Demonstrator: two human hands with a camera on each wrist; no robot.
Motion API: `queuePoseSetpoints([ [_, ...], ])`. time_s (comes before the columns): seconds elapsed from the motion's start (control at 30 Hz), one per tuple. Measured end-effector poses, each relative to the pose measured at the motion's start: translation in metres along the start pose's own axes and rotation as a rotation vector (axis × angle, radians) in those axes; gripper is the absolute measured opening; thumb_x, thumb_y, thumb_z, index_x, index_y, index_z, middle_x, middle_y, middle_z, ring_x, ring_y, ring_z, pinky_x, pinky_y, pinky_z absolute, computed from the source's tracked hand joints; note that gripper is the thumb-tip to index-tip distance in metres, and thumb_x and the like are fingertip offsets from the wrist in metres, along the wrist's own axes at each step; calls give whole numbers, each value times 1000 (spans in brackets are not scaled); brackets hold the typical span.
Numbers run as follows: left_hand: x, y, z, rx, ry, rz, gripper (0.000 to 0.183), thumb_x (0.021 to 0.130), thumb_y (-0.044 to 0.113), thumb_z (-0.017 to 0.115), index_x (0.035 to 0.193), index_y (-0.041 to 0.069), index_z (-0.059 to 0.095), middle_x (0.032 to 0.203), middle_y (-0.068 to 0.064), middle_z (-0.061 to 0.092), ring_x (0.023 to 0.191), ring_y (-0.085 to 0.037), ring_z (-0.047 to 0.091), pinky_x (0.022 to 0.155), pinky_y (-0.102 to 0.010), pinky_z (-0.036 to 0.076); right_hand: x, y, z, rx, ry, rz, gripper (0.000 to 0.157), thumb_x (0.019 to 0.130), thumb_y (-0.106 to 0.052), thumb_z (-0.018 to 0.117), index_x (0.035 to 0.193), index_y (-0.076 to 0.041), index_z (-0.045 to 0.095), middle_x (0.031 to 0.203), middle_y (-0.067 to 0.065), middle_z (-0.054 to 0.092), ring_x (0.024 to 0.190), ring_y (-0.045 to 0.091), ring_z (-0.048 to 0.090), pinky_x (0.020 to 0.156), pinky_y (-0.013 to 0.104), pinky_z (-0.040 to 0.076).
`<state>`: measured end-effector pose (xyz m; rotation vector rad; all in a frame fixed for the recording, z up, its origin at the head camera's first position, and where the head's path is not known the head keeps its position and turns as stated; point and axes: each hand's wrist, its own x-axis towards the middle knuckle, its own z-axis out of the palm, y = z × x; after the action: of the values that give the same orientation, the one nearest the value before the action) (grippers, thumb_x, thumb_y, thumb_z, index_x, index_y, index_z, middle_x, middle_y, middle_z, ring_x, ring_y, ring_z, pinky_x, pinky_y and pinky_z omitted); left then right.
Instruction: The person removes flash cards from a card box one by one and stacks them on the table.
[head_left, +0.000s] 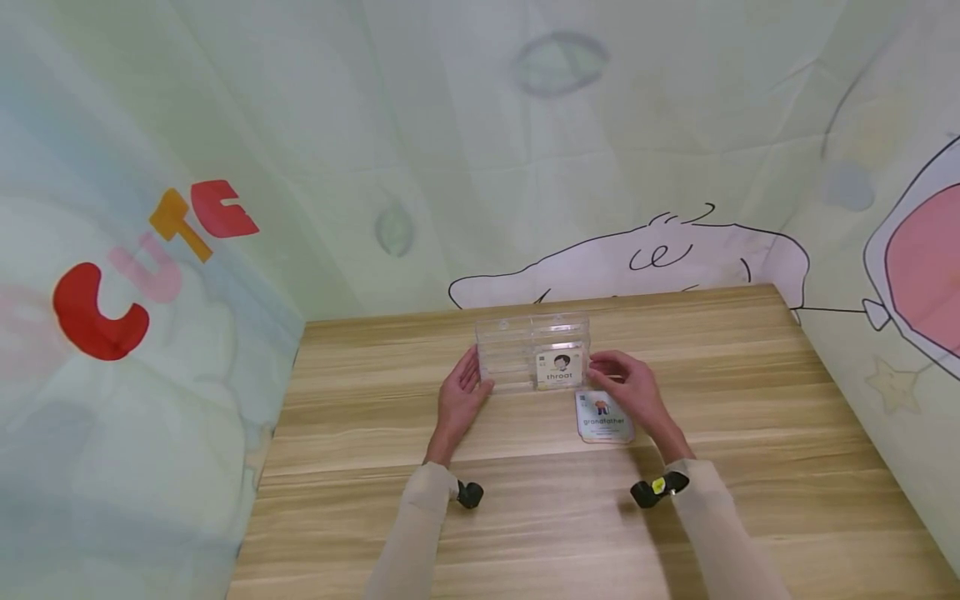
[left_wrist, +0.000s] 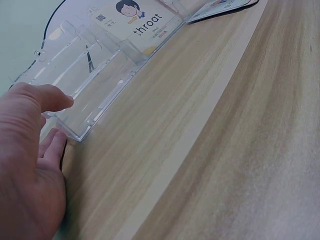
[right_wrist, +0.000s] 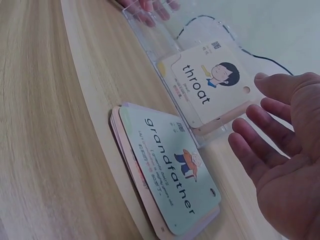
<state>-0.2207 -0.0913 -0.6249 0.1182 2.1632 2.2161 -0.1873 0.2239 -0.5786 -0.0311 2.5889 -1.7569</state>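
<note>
A clear plastic display rack (head_left: 504, 354) with stepped tiers stands near the back of the table. My left hand (head_left: 459, 408) holds its left end, the thumb (left_wrist: 57, 97) bent over the front and the other fingers along the outer side. A stack of cards (right_wrist: 212, 82), a "throat" card on top, leans in the rack's right front compartment. Beside that stack, at the rack's right end, is my right hand (right_wrist: 285, 135), fingers spread and loosely bent with nothing held. A second card stack (right_wrist: 170, 165), topped by a "grandfather" card, lies on the table just below that hand.
The wood-grain table (head_left: 525, 517) meets a printed cloth backdrop (head_left: 480, 167) right behind the rack. More printed cloth (head_left: 112, 433) hangs along the left and right sides. A dark camera band (head_left: 660, 487) sits on my right wrist.
</note>
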Motion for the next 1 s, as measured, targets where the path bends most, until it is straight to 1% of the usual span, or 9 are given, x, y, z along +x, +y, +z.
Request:
queuePoseSetpoints([
  [0.13,-1,1,1,22,4,4,71,94,-8,68,158,-2,38,160,-22,40,148,-35,40,119,-35,38,2,0,3,10,-7,0,37,97,-18,75,131,-4,67,123,16,70,114,33,67,104,48,56],
  [0.27,-2,2,2,37,14,10,70,95,-6,69,158,1,40,160,-19,43,147,-32,42,118,-32,40,4,-1,6,17,-7,-10,38,98,-19,74,131,-4,67,125,16,70,115,34,67,103,48,57],
  [0.5,-4,3,2,36,23,8,70,94,-7,70,157,1,41,159,-18,45,146,-30,44,117,-29,42,5,-4,10,26,-11,-20,38,98,-17,74,132,-2,67,123,19,71,114,37,67,102,51,57],
  [0.73,-4,3,2,36,29,-9,70,94,-6,70,157,3,42,159,-14,46,145,-27,45,116,-25,42,6,-3,11,15,-11,-9,37,98,-18,74,131,-3,67,121,18,71,113,37,67,103,51,56],
  [1.0,-3,2,2,40,21,4,71,93,-7,70,157,2,41,159,-17,45,145,-29,44,116,-27,42,7,-1,12,27,-2,0,34,98,-19,75,127,-4,67,121,17,70,113,35,66,103,51,56],
])
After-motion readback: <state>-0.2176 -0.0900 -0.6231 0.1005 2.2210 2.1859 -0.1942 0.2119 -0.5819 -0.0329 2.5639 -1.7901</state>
